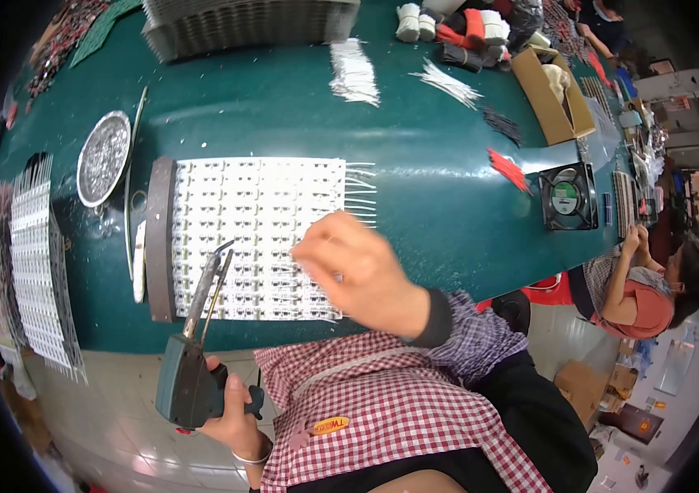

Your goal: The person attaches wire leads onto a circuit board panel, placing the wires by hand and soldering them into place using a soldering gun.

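Observation:
My left hand (234,423) is wrapped round the handle of a dark green soldering gun (179,382). Its long metal tip points up and right, over a white panel of small circuit boards (239,193). Across the panel's left edge lies a dark brown bar (162,246), and thin white wires (361,191) stick out from the right edge. My right hand (366,267) is slightly blurred above the panel's right half, thumb and forefinger pinched together. Whatever the pinch holds is too small to make out.
On the green table, a round foil-like dish (105,160) and a stack of panels (41,271) stand left. White wires (354,74), red wires (509,170), a cardboard box (542,103) and a black fan (567,197) lie beyond or right. A co-worker (641,300) sits far right.

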`<state>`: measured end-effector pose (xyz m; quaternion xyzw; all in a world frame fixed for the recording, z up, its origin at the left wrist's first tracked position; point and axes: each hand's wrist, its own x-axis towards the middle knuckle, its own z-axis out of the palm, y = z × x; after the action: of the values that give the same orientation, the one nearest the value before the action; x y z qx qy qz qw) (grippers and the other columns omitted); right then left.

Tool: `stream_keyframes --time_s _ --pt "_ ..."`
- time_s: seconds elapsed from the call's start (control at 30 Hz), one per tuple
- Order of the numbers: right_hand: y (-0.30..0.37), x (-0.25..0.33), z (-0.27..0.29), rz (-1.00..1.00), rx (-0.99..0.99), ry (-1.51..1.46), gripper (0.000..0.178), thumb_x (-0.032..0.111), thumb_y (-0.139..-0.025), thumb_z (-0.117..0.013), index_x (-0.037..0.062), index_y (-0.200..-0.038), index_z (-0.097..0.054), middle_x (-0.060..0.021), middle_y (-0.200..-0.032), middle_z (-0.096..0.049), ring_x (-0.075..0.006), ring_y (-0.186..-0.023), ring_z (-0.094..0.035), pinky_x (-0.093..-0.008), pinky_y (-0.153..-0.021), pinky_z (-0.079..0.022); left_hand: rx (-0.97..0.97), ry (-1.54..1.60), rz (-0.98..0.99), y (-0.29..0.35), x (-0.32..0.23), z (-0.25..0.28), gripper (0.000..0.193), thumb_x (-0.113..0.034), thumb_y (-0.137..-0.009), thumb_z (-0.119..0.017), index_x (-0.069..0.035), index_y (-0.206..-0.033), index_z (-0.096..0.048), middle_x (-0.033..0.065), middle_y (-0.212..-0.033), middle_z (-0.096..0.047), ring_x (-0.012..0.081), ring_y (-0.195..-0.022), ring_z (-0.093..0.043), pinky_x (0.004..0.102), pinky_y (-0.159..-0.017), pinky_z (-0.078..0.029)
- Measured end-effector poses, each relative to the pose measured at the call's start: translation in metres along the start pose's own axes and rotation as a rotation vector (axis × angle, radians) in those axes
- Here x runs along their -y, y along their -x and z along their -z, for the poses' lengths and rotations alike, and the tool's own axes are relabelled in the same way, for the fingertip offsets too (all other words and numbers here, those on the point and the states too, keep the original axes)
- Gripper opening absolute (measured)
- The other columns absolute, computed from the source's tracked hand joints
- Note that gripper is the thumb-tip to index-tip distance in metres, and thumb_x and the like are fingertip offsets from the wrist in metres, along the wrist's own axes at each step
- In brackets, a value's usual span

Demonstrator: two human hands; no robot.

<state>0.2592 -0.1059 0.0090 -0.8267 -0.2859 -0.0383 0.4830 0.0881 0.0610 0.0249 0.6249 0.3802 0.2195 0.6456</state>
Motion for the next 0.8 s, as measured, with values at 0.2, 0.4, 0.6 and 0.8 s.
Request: stream_keyframes --time_s 0.2,0.4,0.6,0.8 --pt "-0.061 -0.086 0.067 0.087 -0.184 0.434 0.011 0.000 -0.078 -0.069 0.0018 -0.089 -0.066 -0.0109 -0.086 -0.058 -0.0300 -0.085 -0.058 -0.0392 -0.074 -0.050 -0.033 -0.082 -0.034 -0.010 0.008 -0.001 0.048 0.010 -0.082 -0.065 0.006 -0.127 -0.048 0.0186 -0.112 -0.063 0.0115 -0.060 -0.050 0.0229 -0.049 -0.039" --pt "-0.094 -0.140 0.071 0.115 -0.192 0.516 0.018 0.003 -0.074 -0.075 0.0017 -0.090 -0.066 -0.0089 -0.093 -0.058 -0.0284 -0.092 -0.057 -0.0380 -0.079 -0.049 0.007 -0.105 -0.067 -0.013 0.009 -0.005 0.043 0.006 -0.084 -0.067 0.008 -0.124 -0.053 0.0170 -0.115 -0.063 0.0116 -0.060 -0.051 0.0233 -0.049 -0.037" --pt "-0.104 -0.152 0.070 0.157 -0.089 0.555 0.011 0.005 -0.078 -0.072 0.0023 -0.085 -0.063 -0.0084 -0.089 -0.057 -0.0282 -0.089 -0.056 -0.0381 -0.077 -0.049 -0.012 -0.174 -0.037 -0.015 0.007 -0.009 0.049 0.008 -0.083 -0.066 0.008 -0.128 -0.049 0.0194 -0.116 -0.064 0.0106 -0.060 -0.049 0.0228 -0.051 -0.038" --pt "-0.102 -0.151 0.065 0.295 -0.065 0.849 0.010 0.004 -0.079 -0.063 0.0041 -0.084 -0.055 -0.0091 -0.084 -0.054 -0.0259 -0.084 -0.054 -0.0352 -0.074 -0.049 0.002 -0.142 -0.048 -0.013 0.001 -0.018 0.047 0.007 -0.083 -0.067 0.008 -0.126 -0.049 0.0192 -0.117 -0.063 0.0104 -0.060 -0.049 0.0227 -0.052 -0.039"
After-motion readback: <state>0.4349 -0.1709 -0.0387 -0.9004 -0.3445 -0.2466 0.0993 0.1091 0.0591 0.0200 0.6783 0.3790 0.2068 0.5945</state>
